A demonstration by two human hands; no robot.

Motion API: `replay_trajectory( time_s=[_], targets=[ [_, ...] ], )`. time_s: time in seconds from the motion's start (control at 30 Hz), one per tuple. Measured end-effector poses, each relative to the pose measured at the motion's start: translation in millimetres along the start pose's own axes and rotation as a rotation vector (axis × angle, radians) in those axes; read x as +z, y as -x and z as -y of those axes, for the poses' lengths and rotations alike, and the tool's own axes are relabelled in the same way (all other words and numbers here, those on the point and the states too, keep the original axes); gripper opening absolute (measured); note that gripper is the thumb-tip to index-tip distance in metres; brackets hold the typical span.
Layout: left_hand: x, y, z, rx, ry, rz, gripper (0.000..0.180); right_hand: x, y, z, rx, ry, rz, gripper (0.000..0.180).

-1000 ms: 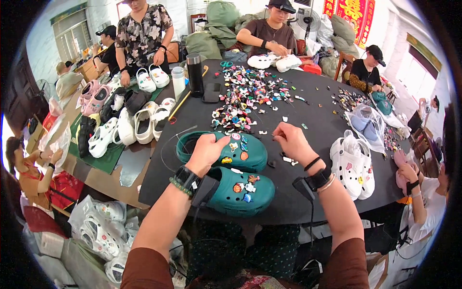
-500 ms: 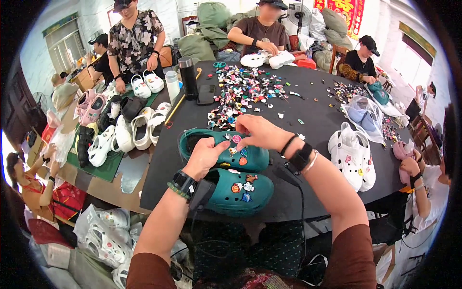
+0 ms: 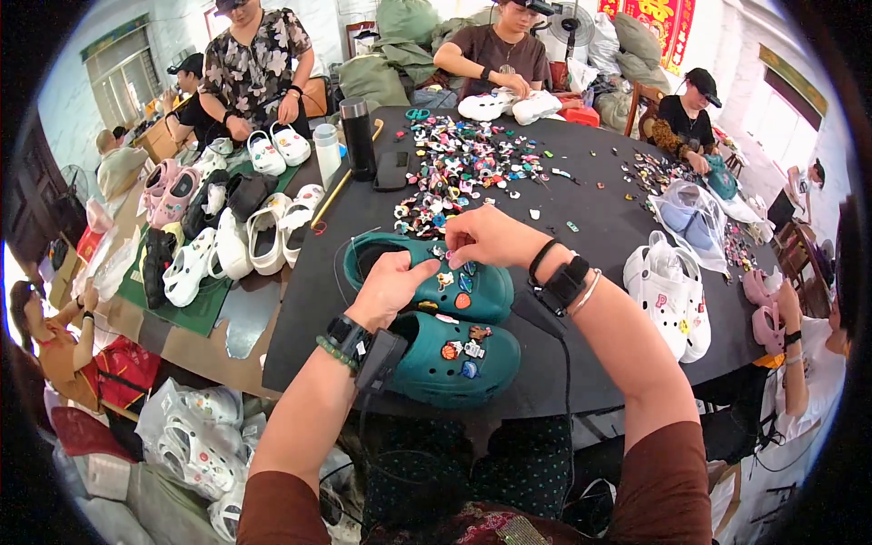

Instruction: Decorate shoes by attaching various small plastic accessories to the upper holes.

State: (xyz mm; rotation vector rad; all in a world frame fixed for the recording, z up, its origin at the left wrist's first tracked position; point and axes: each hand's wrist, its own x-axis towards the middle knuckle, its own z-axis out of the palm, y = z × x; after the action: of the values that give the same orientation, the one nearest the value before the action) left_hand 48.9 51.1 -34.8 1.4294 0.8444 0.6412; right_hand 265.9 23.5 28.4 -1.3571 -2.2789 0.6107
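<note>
Bag (image 3: pixel 708 205) of clogs (image 3: pixel 675 216) — hands (image 3: pixel 391 283) at clog (image 3: pixel 488 295)

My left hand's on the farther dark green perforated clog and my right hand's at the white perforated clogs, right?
Not quite: the head view shows your right hand at the small colourful charms on that same dark green perforated clog, where your left hand indeed is.
</note>
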Motion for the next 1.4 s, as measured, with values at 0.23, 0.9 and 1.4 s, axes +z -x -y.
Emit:
replay_trajectory(
  time_s=[0.23,0.9,1.4],
  targets=[
    [8.2,4.7,-10.1,0.013,0.083,0.019,0.015,12.8,6.6,-6.6,-0.122,0.038,-0.184,0.015],
    [8.8,2.4,-4.0,0.049,-0.020,0.033,0.020,0.5,7.2,-48.0,0.298,-0.864,-0.070,0.010],
    [11.2,-7.0,-6.3,0.095,-0.391,-0.180,0.042,25.6,104.6,-65.2,0.439,-0.277,-0.539,0.018]
  ],
)
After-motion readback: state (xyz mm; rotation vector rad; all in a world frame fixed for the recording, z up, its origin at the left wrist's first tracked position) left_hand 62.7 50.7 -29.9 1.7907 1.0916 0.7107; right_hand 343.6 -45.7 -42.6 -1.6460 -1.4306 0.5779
